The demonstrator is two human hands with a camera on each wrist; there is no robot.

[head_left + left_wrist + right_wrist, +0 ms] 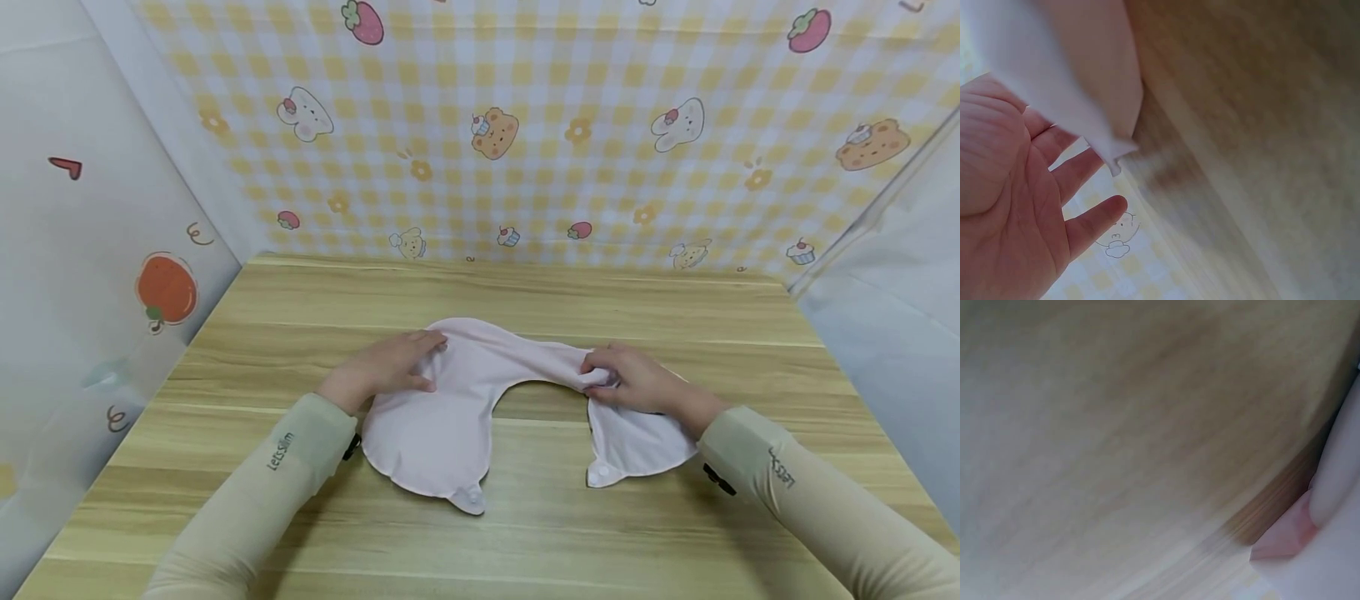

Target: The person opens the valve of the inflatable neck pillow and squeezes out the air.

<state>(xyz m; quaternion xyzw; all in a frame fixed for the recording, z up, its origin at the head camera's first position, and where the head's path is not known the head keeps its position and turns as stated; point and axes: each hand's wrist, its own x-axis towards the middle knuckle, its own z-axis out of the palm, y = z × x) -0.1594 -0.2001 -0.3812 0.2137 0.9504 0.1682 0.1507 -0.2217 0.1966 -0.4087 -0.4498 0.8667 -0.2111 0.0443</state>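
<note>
A pale pink U-shaped cloth like a baby bib (442, 433) lies across the wooden table, with a snap fastener near the tip of each end. My left hand (397, 365) rests at its upper left edge. In the left wrist view that same hand (1010, 181) has its fingers extended and spread, with the cloth (1072, 69) partly over them. My right hand (637, 382) pinches the bunched narrow band on the right side. Pink fabric fills the lower right of the right wrist view (1329, 562), where the right fingers cannot be made out.
The wooden table (540, 533) has light grain and extends around the cloth. A yellow checked backdrop (525, 192) with cartoon prints stands along its far edge. White printed sheeting (75, 250) borders the left side, and plain white sheeting (892, 275) the right.
</note>
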